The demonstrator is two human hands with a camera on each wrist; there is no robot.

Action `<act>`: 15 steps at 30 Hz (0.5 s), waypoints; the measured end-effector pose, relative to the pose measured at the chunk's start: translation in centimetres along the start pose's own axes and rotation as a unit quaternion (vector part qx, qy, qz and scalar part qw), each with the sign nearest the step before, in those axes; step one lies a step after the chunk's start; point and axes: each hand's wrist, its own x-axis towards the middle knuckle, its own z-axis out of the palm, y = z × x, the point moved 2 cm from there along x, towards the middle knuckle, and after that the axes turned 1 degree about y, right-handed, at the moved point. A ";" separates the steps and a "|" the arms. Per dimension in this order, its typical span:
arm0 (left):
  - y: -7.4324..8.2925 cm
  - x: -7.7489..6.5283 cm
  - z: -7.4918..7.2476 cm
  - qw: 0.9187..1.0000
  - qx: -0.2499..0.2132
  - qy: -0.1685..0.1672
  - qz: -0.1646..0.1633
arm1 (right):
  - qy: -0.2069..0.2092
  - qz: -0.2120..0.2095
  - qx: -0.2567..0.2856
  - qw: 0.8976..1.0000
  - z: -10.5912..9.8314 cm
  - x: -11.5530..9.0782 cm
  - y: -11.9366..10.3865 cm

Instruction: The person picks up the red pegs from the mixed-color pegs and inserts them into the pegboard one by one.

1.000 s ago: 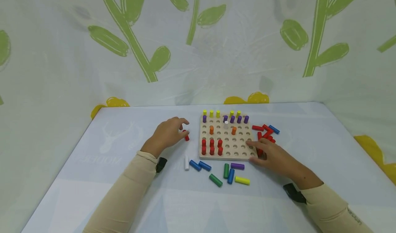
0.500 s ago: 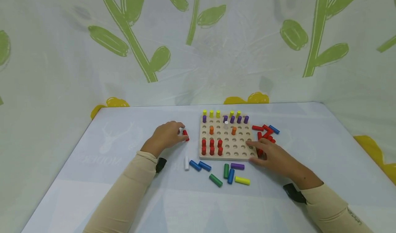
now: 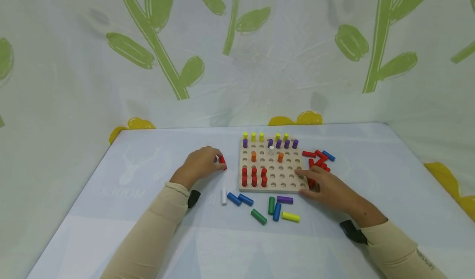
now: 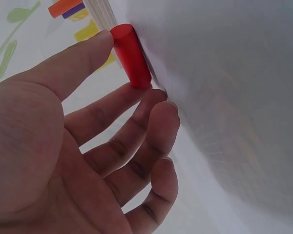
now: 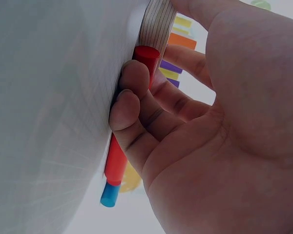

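In the head view my left hand (image 3: 200, 163) is on the table left of a wooden pegboard (image 3: 283, 180). It pinches a red peg (image 4: 133, 56) between thumb and index finger; the left wrist view shows the thumb at one end and the index finger at the other. The remaining fingers are loosely bent. My right hand (image 3: 330, 188) rests at the board's near right corner, index finger over the top and thumb by the front edge. Its other fingers lie beside a loose red peg (image 5: 147, 56). Yellow, purple, white, orange and red pegs stand in the board.
Right of the board lies a pile of red pegs (image 3: 321, 160) with a blue peg (image 3: 328, 155). In front are a white peg (image 3: 224, 197), green peg (image 3: 258, 216), purple peg (image 3: 285, 200), yellow peg (image 3: 290, 217) and several blue ones. A leaf-printed curtain (image 3: 297, 64) hangs behind.
My left hand has come down slightly, and its thumb and index finger have closed on the red peg lying by it. The right hand stays in place.
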 end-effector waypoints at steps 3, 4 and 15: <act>0.0 0.0 0.1 1.000 -0.001 0.002 0.001 | 0.001 -0.002 -0.001 1.000 0.1 0.0 0.1; 0.1 0.0 0.1 1.000 -0.001 0.003 0.002 | 0.002 -0.003 -0.001 1.000 0.0 0.0 0.1; 0.3 0.0 0.2 1.000 -0.002 0.001 -0.004 | 0.002 -0.004 0.000 1.000 0.0 0.0 0.0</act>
